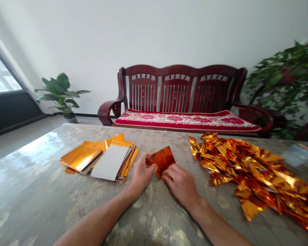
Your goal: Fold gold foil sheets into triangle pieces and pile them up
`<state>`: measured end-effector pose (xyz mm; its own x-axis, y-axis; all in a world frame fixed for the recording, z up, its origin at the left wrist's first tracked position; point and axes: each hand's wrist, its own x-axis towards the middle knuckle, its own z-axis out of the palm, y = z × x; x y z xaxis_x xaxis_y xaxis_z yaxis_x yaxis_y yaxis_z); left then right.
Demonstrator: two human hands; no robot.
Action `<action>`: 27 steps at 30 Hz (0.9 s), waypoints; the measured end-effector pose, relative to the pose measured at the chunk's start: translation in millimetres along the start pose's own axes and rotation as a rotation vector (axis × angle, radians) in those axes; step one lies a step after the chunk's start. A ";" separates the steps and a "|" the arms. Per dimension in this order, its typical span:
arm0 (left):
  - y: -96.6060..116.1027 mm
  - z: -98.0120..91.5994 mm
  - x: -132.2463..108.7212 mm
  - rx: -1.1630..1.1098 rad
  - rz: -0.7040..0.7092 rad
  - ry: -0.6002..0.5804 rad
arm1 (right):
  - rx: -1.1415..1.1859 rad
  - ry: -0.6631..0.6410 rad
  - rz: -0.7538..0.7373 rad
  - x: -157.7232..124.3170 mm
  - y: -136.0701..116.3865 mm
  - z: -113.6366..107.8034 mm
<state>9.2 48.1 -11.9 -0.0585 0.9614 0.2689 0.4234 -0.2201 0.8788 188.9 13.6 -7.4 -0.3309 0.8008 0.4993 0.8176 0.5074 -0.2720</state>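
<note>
Between my two hands a shiny orange-gold foil sheet point(162, 159) is held just above the table. My left hand point(143, 171) pinches its left edge between thumb and fingers. The fingers of my right hand point(180, 182) are closed on its lower right part. Left of my left hand lies a stack of flat gold foil sheets point(83, 153), with a pale, white-backed sheet point(110, 161) on top. To the right of my right hand spreads a large pile of folded gold foil pieces point(246, 165).
The table point(92, 212) has a patterned, glossy cover. Behind it stands a dark red wooden bench point(179, 92) with a red floral cushion point(179, 119). Potted plants stand at the left point(63, 90) and the right point(287, 78). Clear plastic point(301, 155) lies at the table's right.
</note>
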 end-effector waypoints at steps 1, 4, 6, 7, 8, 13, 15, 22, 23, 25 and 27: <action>1.5 -4.4 -1.1 0.114 0.105 0.059 | 0.036 0.072 -0.010 -0.3 1.2 0.2; 7.9 -17.6 -5.8 0.408 0.611 0.000 | 0.132 0.306 -0.047 -1.7 2.2 -0.5; 12.4 -21.4 -9.6 0.555 0.777 -0.045 | 0.165 0.374 -0.039 -2.9 0.0 -1.4; 14.3 -21.5 -11.4 0.608 0.807 -0.056 | 0.168 0.369 -0.024 -3.4 -1.6 -1.8; 15.6 -20.7 -12.8 0.650 0.821 -0.062 | 0.165 0.339 -0.008 -3.8 -3.2 -2.0; 13.4 -15.9 -13.4 0.742 0.816 -0.104 | 0.122 0.079 -0.024 -3.0 -1.4 -1.1; 9.3 -17.1 -10.4 0.759 0.797 -0.134 | 0.065 0.038 0.015 -2.1 4.5 -0.5; -3.6 -18.1 0.9 0.821 0.695 -0.225 | -0.138 -0.038 0.097 -1.0 18.0 -1.4; -4.0 -17.1 1.5 0.827 0.689 -0.235 | -0.143 -0.028 0.085 -1.1 17.5 -1.9; -3.4 -15.2 1.7 0.840 0.690 -0.252 | -0.145 -0.016 0.039 -1.3 15.5 -2.9; -1.7 -14.5 1.1 0.846 0.701 -0.266 | -0.150 -0.033 -0.009 -1.1 13.2 -3.9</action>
<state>-4.6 47.1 -7.3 0.5841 0.6965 0.4167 0.7689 -0.6393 -0.0091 201.9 18.2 -8.4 -0.3516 0.8079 0.4730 0.8749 0.4633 -0.1409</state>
